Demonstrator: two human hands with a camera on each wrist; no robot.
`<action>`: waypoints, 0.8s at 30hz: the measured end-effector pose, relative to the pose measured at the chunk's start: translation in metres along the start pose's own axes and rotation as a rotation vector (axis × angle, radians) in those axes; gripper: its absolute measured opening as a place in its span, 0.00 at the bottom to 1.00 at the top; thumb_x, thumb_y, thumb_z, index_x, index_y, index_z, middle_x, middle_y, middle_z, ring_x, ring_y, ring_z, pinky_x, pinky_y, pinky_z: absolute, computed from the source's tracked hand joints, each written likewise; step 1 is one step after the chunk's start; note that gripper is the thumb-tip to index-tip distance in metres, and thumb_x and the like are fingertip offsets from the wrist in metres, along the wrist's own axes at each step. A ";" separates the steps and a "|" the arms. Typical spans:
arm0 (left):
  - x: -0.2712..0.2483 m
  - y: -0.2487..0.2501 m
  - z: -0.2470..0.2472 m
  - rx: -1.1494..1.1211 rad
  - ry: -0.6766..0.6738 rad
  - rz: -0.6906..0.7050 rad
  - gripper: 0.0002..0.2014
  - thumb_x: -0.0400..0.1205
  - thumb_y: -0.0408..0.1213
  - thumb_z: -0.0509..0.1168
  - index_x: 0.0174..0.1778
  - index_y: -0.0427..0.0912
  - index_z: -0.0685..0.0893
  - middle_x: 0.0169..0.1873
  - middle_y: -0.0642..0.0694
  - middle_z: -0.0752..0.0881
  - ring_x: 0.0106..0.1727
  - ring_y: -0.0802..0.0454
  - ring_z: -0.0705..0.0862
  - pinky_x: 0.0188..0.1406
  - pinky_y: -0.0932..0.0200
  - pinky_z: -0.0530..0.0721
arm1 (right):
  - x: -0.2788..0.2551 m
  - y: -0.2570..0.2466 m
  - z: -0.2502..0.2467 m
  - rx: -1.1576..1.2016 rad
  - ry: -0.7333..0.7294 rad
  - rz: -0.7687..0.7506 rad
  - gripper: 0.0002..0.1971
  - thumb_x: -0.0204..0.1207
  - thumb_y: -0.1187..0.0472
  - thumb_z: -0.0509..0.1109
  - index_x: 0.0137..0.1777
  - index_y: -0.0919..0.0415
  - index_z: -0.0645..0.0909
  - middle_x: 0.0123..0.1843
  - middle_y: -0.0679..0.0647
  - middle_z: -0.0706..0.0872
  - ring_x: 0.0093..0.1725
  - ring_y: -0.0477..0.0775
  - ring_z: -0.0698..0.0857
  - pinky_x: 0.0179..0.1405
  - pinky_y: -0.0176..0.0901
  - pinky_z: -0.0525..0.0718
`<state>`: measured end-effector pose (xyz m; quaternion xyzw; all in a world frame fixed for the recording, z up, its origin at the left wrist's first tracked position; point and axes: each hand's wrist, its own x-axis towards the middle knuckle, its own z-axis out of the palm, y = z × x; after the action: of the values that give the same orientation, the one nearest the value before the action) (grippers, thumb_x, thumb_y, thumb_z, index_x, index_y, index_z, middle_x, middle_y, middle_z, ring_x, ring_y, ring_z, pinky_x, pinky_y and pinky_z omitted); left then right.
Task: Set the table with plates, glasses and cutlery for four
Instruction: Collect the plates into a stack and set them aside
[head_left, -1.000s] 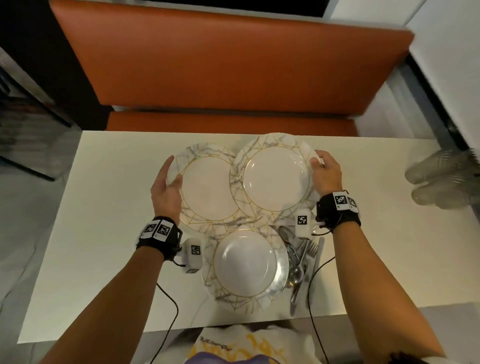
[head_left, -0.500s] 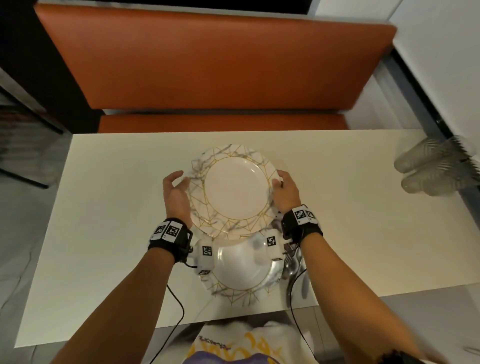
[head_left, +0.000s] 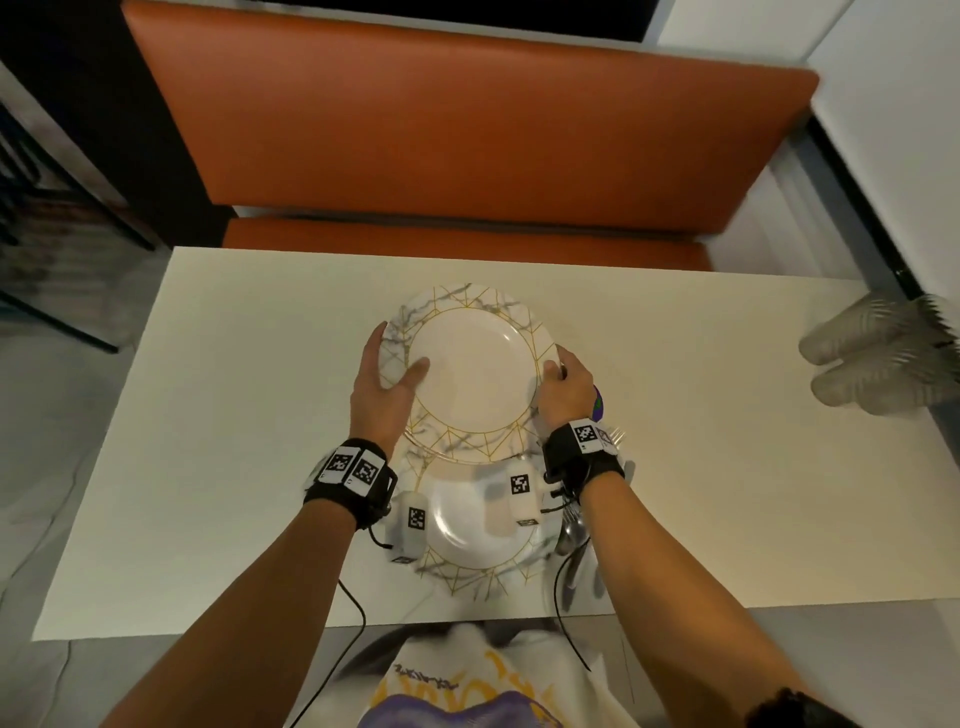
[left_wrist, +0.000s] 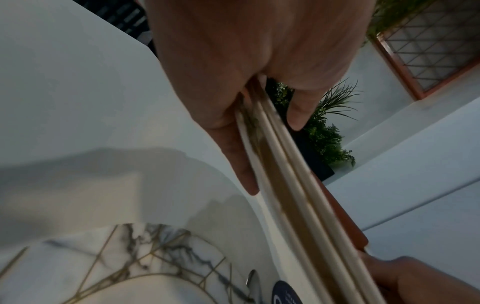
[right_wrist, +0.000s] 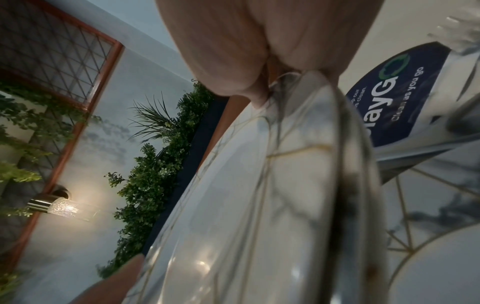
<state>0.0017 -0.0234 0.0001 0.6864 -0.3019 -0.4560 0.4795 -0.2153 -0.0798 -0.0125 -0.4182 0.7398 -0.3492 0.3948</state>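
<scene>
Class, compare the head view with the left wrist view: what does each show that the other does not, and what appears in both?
Only the head view shows the whole white table, the orange bench, the glasses at the table's right end, the cutlery and the plates' top faces.

Only the left wrist view shows the held plates edge-on as several stacked rims, plus plants and a latticed window.

Both show the left hand and right hand gripping the stack, and the marbled plate lying on the table.

Head view high above the table, facing down and forward toward an orange bench, left wrist view close along the left hand, right wrist view close under the right hand, all sharing the stacked plates
</scene>
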 end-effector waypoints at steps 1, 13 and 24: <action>-0.003 -0.004 0.000 0.013 0.028 -0.001 0.40 0.82 0.45 0.77 0.87 0.65 0.64 0.85 0.54 0.70 0.83 0.52 0.69 0.81 0.47 0.73 | 0.000 -0.001 -0.002 0.010 -0.030 -0.025 0.19 0.89 0.63 0.60 0.78 0.58 0.77 0.72 0.57 0.85 0.70 0.59 0.82 0.64 0.40 0.77; -0.066 -0.042 -0.004 -0.191 0.378 -0.044 0.35 0.78 0.38 0.78 0.82 0.53 0.76 0.76 0.53 0.82 0.78 0.51 0.80 0.78 0.43 0.80 | -0.007 0.042 -0.037 -0.052 -0.396 -0.006 0.14 0.88 0.54 0.59 0.59 0.49 0.87 0.59 0.58 0.91 0.53 0.56 0.87 0.54 0.53 0.87; -0.105 -0.052 -0.030 -0.172 0.431 -0.026 0.30 0.79 0.37 0.77 0.75 0.65 0.79 0.70 0.57 0.85 0.75 0.36 0.83 0.75 0.35 0.82 | -0.043 0.106 -0.053 -0.804 -0.421 -0.248 0.25 0.73 0.47 0.78 0.65 0.59 0.78 0.60 0.58 0.85 0.62 0.63 0.82 0.65 0.58 0.82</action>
<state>-0.0138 0.0959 -0.0096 0.7284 -0.1437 -0.3292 0.5835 -0.2836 0.0117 -0.0660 -0.6850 0.6645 0.0128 0.2983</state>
